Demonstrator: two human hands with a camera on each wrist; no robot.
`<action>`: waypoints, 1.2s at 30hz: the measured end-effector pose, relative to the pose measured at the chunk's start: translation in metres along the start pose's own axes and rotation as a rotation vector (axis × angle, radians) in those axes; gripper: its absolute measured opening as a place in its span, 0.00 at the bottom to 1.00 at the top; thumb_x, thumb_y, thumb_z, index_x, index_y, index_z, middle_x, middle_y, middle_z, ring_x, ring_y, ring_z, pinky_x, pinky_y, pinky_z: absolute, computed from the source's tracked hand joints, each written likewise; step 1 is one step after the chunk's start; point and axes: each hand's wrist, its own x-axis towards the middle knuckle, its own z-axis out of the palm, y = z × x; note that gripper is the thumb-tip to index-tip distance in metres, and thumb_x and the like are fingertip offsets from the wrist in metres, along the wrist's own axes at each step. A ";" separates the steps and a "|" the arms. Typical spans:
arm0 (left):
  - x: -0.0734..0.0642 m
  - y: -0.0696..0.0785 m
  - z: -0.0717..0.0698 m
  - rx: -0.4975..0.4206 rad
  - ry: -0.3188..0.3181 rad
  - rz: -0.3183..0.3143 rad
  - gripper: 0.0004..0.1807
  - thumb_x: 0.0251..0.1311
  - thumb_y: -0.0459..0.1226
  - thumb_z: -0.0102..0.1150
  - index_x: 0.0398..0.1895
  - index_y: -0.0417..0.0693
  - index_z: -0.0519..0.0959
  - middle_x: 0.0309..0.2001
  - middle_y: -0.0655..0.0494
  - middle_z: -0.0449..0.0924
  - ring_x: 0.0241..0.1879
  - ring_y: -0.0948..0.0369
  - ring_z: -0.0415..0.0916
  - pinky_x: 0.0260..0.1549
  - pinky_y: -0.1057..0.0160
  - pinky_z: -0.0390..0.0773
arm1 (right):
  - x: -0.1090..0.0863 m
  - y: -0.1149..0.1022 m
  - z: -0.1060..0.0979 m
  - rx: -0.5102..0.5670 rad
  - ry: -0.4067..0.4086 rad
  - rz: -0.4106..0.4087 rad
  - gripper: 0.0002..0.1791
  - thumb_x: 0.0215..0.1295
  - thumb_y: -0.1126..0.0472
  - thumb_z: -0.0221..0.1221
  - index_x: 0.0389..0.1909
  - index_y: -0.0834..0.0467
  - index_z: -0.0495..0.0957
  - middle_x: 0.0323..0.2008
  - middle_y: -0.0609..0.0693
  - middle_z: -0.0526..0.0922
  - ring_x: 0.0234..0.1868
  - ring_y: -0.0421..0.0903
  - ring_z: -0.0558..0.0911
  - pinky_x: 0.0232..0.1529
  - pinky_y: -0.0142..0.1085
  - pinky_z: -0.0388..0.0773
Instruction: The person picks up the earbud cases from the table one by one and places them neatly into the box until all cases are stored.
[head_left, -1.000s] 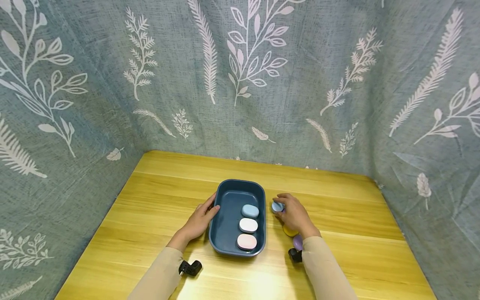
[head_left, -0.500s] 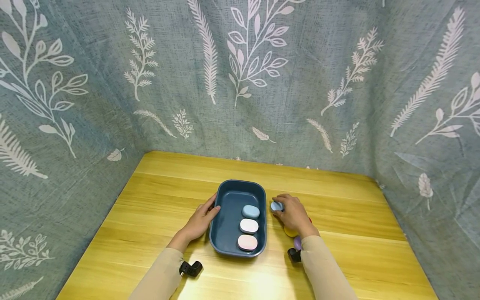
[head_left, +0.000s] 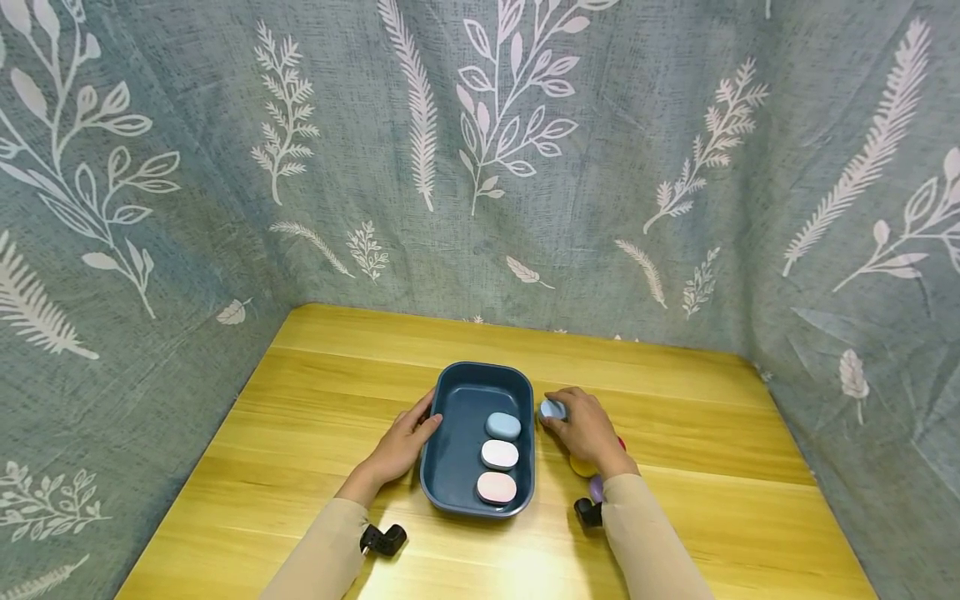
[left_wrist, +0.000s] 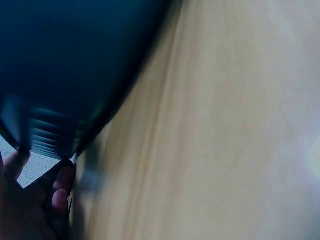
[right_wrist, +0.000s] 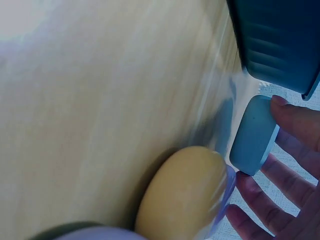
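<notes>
My left hand (head_left: 403, 444) grips the left side of a dark blue plastic bin (head_left: 452, 492), its thumb over the rim and the fingers outside. Along the bin's right side lie a light blue soap bar (head_left: 503, 426), a white soap bar (head_left: 499, 454) and a pale pink soap bar (head_left: 497, 487). Just right of the bin, my right hand (head_left: 588, 429) pinches another light blue soap bar (right_wrist: 254, 135) between thumb and fingers, tilted on edge. In the right wrist view, a yellow soap bar (right_wrist: 182, 195) sits on the table below that hand, overlapping a purple piece (right_wrist: 226, 195).
Beneath my right wrist in the head view, a purple bar (head_left: 596, 488) and a bit of something red (head_left: 622, 444) are partly hidden. The wooden table (head_left: 315, 400) meets a patterned grey-green curtain (head_left: 450, 275) at the back and sides.
My right hand has shifted slightly left toward the bin with the light blue soap bar, and a bit of red now shows beside its wrist. The left hand keeps its grip on the bin.
</notes>
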 end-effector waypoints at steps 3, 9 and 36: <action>0.000 0.000 0.000 0.001 0.000 -0.001 0.33 0.77 0.61 0.46 0.81 0.79 0.55 0.74 0.51 0.69 0.68 0.51 0.66 0.70 0.39 0.64 | 0.000 -0.002 -0.002 0.007 0.007 0.000 0.26 0.69 0.56 0.68 0.64 0.60 0.80 0.64 0.63 0.78 0.63 0.64 0.77 0.67 0.57 0.71; 0.001 0.000 0.000 0.001 -0.003 -0.001 0.33 0.76 0.62 0.45 0.81 0.79 0.54 0.74 0.51 0.68 0.69 0.50 0.65 0.70 0.38 0.63 | 0.001 -0.005 -0.006 0.024 0.019 -0.002 0.26 0.70 0.54 0.66 0.66 0.59 0.79 0.64 0.63 0.78 0.63 0.63 0.77 0.65 0.57 0.73; 0.000 0.000 0.001 -0.005 -0.007 0.003 0.33 0.77 0.61 0.45 0.82 0.78 0.54 0.76 0.51 0.66 0.71 0.50 0.64 0.72 0.39 0.62 | 0.000 -0.026 -0.022 0.105 0.086 -0.033 0.24 0.73 0.52 0.64 0.66 0.56 0.79 0.60 0.59 0.75 0.53 0.57 0.79 0.56 0.51 0.76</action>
